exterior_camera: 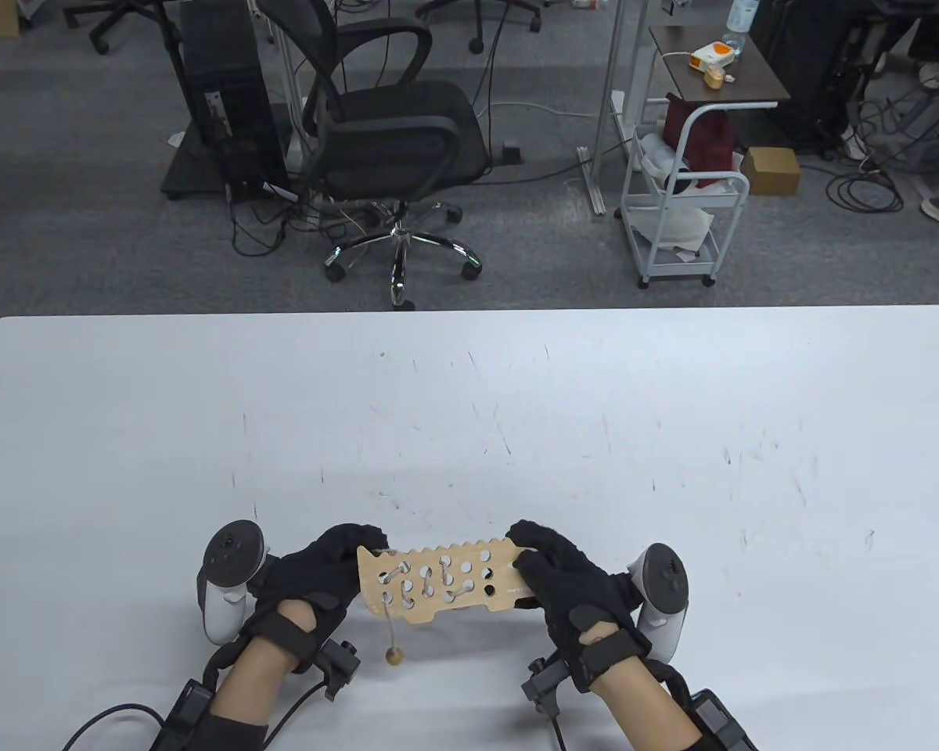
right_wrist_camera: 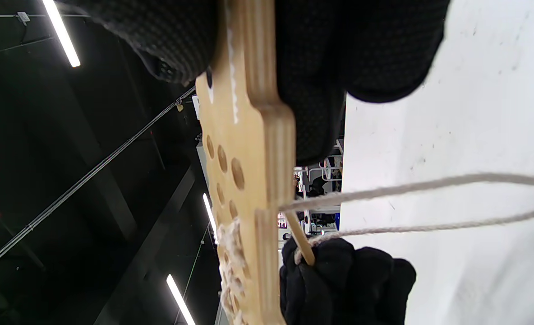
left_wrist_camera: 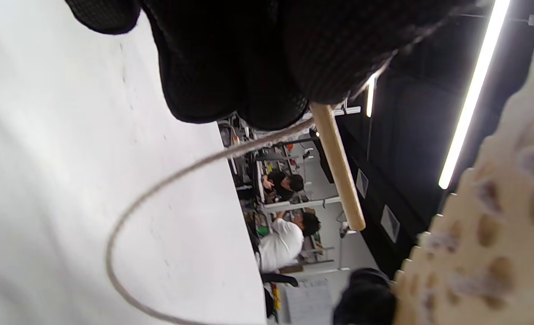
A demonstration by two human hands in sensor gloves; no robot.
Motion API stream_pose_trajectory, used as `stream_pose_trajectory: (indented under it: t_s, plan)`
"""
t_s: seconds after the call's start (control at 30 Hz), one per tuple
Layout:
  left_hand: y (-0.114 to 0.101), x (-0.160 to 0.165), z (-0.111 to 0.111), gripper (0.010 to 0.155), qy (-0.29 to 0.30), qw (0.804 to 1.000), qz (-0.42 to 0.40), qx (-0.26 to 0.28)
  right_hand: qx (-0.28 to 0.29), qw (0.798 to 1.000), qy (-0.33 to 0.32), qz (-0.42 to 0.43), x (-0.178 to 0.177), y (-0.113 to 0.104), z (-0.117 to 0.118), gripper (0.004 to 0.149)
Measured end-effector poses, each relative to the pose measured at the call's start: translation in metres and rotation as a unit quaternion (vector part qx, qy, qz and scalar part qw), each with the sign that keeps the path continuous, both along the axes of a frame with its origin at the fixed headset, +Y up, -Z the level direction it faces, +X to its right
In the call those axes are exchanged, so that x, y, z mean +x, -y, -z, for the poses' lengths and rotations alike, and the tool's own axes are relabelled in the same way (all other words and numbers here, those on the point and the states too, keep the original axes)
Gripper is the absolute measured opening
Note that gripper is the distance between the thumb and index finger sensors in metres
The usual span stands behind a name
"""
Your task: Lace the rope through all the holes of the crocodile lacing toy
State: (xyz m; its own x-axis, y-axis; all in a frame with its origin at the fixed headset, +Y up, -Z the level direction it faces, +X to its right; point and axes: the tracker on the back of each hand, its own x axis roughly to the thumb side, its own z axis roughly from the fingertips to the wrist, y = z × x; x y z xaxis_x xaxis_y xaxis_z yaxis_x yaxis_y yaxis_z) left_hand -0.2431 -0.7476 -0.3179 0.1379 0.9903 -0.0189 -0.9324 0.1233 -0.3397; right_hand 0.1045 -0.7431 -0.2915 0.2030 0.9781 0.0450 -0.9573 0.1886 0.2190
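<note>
I hold the flat pale-wood crocodile lacing board (exterior_camera: 446, 579) above the counter's near edge, long axis left-right: my right hand (exterior_camera: 567, 583) pinches its right end, my left hand (exterior_camera: 313, 579) grips the wooden needle (left_wrist_camera: 338, 164) underneath, nearer the unthreaded right-hand holes; grey rope (right_wrist_camera: 429, 207) loops below.

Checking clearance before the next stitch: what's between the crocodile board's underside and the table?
In the right wrist view, a loose loop of rope and the wooden needle, pinched by the left hand, lie between board and table.
</note>
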Motion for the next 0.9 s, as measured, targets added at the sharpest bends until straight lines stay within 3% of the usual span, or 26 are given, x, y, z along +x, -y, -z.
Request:
stream_pose_trajectory:
  t_s: [0.57, 0.77, 0.9]
  plan:
    - [0.0, 0.024, -0.012, 0.043, 0.078, 0.994, -0.076, -0.031, 0.002, 0.999, -0.029, 0.039, -0.011, -0.004, -0.007, 0.051]
    - [-0.004, 0.027, -0.014, 0.041, 0.067, 0.997, -0.04, 0.002, 0.009, 0.998, -0.04, 0.041, -0.014, -0.004, -0.008, 0.051]
    - [-0.007, 0.032, -0.017, 0.041, 0.078, 0.995, -0.061, 0.006, 0.015, 0.998, -0.043, 0.033, -0.016, -0.004, -0.008, 0.05]
